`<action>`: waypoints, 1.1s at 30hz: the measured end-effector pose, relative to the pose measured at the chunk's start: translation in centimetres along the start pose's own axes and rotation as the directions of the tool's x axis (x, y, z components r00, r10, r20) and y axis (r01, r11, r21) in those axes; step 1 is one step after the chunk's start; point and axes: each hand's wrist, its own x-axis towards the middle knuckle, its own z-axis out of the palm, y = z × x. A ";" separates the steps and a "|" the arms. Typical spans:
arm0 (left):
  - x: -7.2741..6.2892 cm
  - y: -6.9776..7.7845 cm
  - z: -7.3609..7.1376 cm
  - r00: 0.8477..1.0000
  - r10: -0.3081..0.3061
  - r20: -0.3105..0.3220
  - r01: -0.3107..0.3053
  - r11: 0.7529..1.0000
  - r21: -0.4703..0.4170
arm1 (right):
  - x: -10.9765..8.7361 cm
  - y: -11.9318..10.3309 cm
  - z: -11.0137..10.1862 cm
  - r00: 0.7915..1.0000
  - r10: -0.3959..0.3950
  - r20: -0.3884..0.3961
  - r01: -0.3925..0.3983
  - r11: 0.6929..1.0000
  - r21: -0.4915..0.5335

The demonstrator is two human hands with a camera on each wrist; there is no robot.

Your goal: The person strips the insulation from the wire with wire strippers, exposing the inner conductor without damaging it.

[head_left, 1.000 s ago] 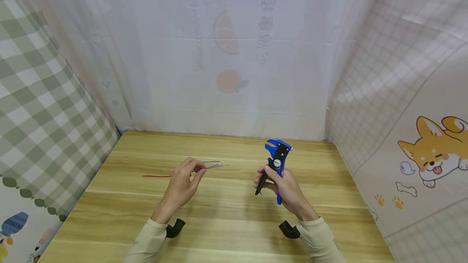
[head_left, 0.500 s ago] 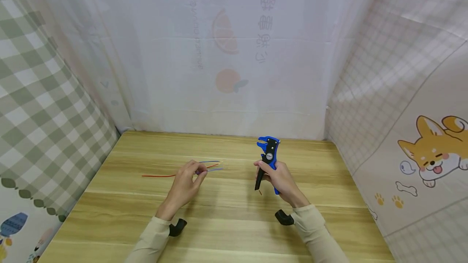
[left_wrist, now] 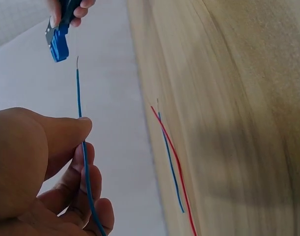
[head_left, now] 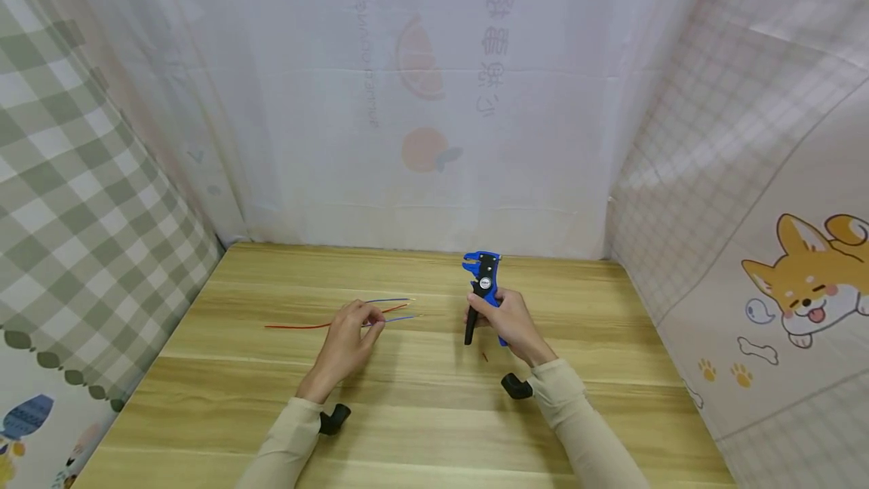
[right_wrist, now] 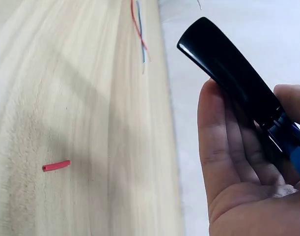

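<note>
My left hand (head_left: 349, 338) pinches a blue wire (left_wrist: 78, 93) between thumb and forefinger; its far end is bare metal, pointing toward the stripper. In my right hand (head_left: 508, 318) is a wire stripper (head_left: 485, 278) with blue and black parts, its jaws upward and apart from the wire. The right thumb lies over the tool, and the fingers are round its handles. Beyond the left hand, a red wire (head_left: 299, 327) and a second blue wire (head_left: 389, 299) lie on the table, crossing near their bared ends in the left wrist view. The left hand hides part of both.
A short red bit of insulation (right_wrist: 56, 165) lies on the wooden table (head_left: 421, 413), below the stripper. White cloth (head_left: 434, 210) hangs behind the table's far edge, with patterned cloth on both sides. Black wrist mounts (head_left: 517, 386) stick out from the sleeves.
My right hand has moved left and slightly away from me with the wire stripper, which stands more upright. The left hand has shifted slightly, and the held blue wire's tip has moved a little nearer.
</note>
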 end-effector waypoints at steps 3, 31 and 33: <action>0.0 -1.3 0.7 0.999 0.039 -0.021 -0.040 0.999 -0.033 | 0.9 0.3 0.3 1.000 0.005 0.000 -0.005 1.000 -0.029; 0.3 -2.3 2.3 0.966 -0.189 0.176 0.177 0.981 0.080 | 4.6 2.8 3.3 0.992 0.077 -0.103 -0.109 0.924 -0.367; 0.3 -2.5 2.3 0.967 -0.186 0.176 0.175 0.982 0.075 | 4.7 2.8 3.4 0.990 0.070 -0.119 -0.112 0.911 -0.397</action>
